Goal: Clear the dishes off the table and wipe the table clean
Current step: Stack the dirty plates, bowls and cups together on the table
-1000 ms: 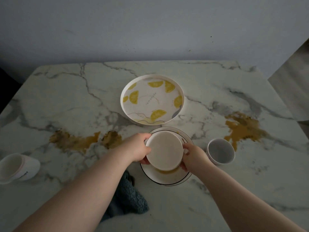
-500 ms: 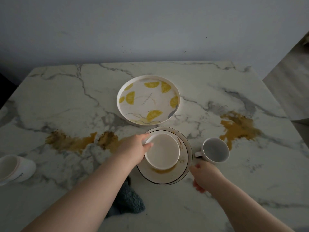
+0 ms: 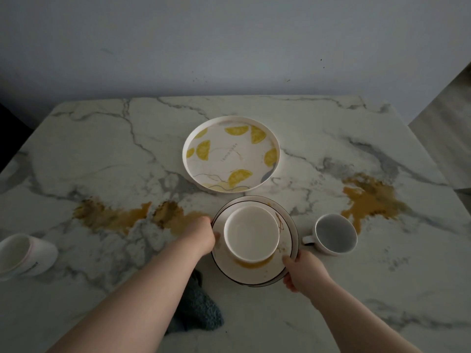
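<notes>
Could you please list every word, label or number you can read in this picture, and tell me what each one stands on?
"lemonade": small grey letters across the middle of the round lemon-patterned tray.
A small dark mark on the side of the tipped-over cup at the left edge: too small to read.
No other readable text is in view.

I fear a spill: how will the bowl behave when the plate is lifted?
The bowl sits loose on the plate, so it may slide if tilted. The orange smear beside it likely makes this slippery. It looks ceramic, probably breakable.
</notes>
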Motion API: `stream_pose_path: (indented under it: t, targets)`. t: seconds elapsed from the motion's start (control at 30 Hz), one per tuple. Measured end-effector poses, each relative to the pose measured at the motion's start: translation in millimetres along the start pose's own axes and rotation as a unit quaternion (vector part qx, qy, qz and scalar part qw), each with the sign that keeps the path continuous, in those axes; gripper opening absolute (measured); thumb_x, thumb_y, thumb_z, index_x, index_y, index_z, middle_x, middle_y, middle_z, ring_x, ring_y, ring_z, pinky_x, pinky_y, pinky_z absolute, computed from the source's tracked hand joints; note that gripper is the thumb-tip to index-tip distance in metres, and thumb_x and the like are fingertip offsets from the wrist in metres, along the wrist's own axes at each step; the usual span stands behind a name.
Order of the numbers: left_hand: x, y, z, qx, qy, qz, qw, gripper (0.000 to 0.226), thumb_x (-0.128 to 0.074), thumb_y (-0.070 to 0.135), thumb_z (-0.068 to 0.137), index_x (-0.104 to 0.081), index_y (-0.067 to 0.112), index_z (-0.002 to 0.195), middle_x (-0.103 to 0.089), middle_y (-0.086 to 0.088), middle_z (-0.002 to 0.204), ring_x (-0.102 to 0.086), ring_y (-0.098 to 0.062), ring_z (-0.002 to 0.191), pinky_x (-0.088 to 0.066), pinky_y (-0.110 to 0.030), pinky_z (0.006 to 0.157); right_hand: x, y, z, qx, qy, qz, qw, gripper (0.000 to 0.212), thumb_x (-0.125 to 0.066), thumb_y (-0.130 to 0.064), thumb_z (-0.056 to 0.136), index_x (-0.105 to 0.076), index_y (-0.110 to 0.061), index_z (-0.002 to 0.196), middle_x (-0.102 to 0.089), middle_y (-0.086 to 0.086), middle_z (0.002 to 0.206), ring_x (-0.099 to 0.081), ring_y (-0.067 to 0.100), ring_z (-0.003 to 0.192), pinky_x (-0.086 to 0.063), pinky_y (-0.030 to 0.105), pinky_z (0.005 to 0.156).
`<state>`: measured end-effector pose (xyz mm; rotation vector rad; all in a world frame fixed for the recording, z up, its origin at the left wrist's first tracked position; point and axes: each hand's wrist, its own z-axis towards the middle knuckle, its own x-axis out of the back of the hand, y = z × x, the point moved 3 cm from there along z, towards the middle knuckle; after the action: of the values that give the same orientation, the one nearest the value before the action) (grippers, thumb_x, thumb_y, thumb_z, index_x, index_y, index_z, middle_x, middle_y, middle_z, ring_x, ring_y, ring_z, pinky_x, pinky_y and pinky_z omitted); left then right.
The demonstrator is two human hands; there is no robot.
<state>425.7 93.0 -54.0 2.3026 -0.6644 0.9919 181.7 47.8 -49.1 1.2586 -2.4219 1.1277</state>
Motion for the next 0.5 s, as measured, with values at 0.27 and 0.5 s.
stream_pose_path:
  t: [0.27, 0.5]
  targets:
    - [6.9, -14.0, 0.9, -0.03, 0.0, -0.036, 0.999, 0.039, -0.06, 0.029, 0.092, -0.055, 0.015, 0.127, -0.062, -0.008, 0.124, -0.058, -0.028, 0.112, -0.049, -0.04, 0.094, -4.2, -5.5, -6.9, 0.025, 0.027, -0.03, 0.999, 0.01, -0.05, -0.02, 0.088, -0.055, -0.012, 0.087, -0.07, 0.008, 0.061, -0.06, 0.017, 0.048, -0.056, 0.037, 0.061]
    - [62.6, -12.7, -7.6, -0.089, 0.027, -0.065, 0.994, 0.011, -0.062, 0.026, 0.091, -0.061, 0.021, 0.1, -0.067, 0.0, 0.096, -0.061, -0.02, 0.088, -0.044, -0.028, 0.074, 12.3, -50.9, -23.7, 0.064, 0.051, -0.019, 0.996, 0.01, -0.054, -0.022, 0.089, -0.056, -0.013, 0.088, -0.069, 0.005, 0.057, -0.061, 0.015, 0.048, -0.054, 0.034, 0.057]
